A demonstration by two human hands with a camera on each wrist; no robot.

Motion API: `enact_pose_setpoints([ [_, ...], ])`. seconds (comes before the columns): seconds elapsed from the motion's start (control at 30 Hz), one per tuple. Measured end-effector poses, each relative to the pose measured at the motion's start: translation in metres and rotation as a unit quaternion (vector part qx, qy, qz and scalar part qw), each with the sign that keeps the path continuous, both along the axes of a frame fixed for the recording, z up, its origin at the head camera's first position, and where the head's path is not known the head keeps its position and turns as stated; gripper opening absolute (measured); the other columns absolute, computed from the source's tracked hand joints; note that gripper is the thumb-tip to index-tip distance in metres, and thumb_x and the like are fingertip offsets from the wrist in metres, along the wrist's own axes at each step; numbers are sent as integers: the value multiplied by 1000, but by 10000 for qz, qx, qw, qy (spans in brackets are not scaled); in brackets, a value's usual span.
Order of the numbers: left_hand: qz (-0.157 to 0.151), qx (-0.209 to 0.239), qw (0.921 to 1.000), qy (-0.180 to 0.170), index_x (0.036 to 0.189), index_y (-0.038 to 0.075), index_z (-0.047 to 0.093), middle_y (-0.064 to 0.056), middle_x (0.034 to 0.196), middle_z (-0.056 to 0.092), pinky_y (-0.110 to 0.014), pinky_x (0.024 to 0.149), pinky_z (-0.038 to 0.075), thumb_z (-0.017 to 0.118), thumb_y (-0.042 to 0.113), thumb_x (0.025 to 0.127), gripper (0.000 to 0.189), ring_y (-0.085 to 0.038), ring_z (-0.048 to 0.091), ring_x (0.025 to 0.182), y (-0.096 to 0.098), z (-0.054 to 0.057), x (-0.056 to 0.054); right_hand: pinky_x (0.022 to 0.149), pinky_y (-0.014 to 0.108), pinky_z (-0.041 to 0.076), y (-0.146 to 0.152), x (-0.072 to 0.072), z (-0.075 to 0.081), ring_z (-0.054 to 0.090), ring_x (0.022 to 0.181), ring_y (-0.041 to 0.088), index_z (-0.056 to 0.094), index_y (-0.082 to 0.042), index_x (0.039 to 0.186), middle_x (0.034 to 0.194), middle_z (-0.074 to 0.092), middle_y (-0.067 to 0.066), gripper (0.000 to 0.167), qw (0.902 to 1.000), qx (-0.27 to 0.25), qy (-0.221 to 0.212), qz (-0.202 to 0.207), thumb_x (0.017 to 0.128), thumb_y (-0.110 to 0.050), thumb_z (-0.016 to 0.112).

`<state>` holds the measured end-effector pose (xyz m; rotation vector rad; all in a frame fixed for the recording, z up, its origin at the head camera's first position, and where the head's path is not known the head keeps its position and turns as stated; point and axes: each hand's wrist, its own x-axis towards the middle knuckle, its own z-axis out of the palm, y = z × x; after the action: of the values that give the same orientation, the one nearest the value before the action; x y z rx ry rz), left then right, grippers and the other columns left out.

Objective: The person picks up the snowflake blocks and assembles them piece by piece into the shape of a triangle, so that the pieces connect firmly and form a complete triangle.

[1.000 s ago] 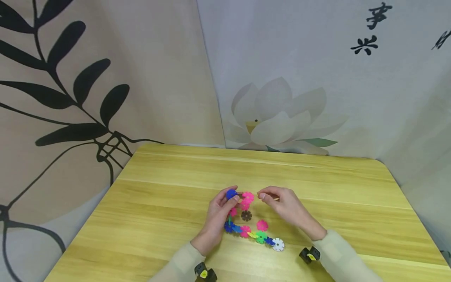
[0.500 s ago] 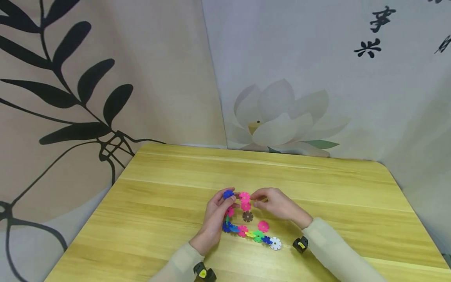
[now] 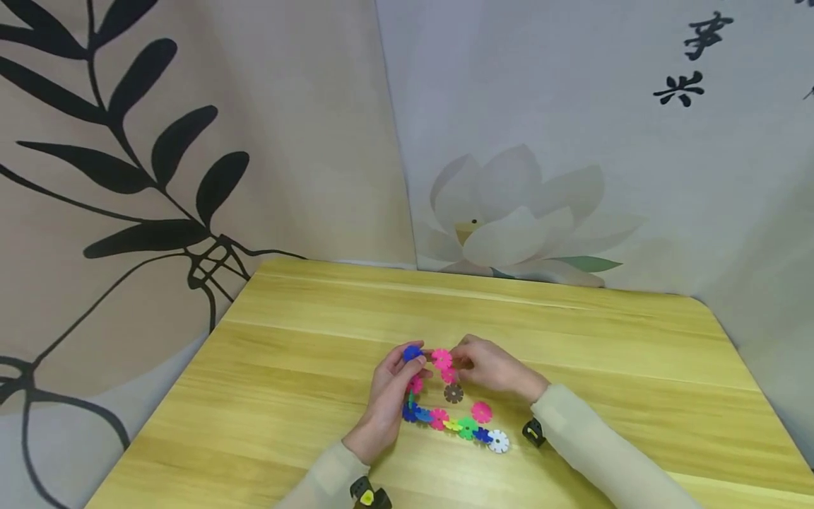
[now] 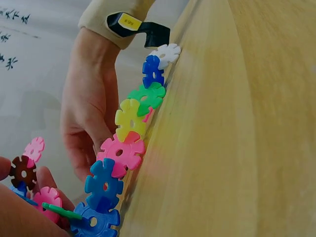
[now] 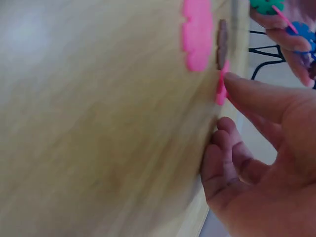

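Observation:
In the head view, my left hand (image 3: pixel 381 392) grips a bent chain of interlocking plastic snowflake discs by its blue disc (image 3: pixel 413 353). One end of the chain is a pink disc (image 3: pixel 441 359); in the left wrist view a brown disc (image 4: pixel 23 173) joins that end. The other arm of the chain runs rightward along the table to a white disc (image 3: pixel 499 441). My right hand (image 3: pixel 492 364) pinches a loose pink disc (image 5: pixel 223 86) low at the table, thumb on its edge; the index fingertip is hidden behind.
Two loose discs lie on the wooden table (image 3: pixel 572 339): a brown disc (image 3: pixel 453 393) just in front of the right hand's disc and another pink disc (image 3: pixel 482 412) nearer the chain. A printed cloth backdrop (image 3: pixel 318 141) stands behind the table.
My right hand has moved left and in to the loose pink disc, and its fingers have come onto it. My left hand keeps its grip on the chain. The head view has shifted slightly.

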<state>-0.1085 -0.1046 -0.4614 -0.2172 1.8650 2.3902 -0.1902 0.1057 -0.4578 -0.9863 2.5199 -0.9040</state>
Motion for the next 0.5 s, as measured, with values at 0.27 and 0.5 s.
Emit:
enact_pose_setpoints([
  [0.27, -53, -28, 10000, 0, 142, -4, 54, -12, 127, 67, -40, 100, 50, 67, 17, 98, 50, -26, 66, 105, 5, -3, -3, 69, 30, 50, 10, 5, 1, 56, 75, 12, 65, -11, 97, 85, 64, -5, 17, 9977, 58, -323, -599, 90, -7, 79],
  [0.5, -175, 46, 9998, -88, 139, -6, 58, -10, 123, 64, -28, 88, 52, 70, 17, 96, 50, -24, 62, 105, 11, -2, -2, 70, 28, 57, 30, 21, 5, 67, 79, 13, 63, -9, 102, 92, 69, -2, 10, 9889, -785, -843, -936, 96, -6, 71],
])
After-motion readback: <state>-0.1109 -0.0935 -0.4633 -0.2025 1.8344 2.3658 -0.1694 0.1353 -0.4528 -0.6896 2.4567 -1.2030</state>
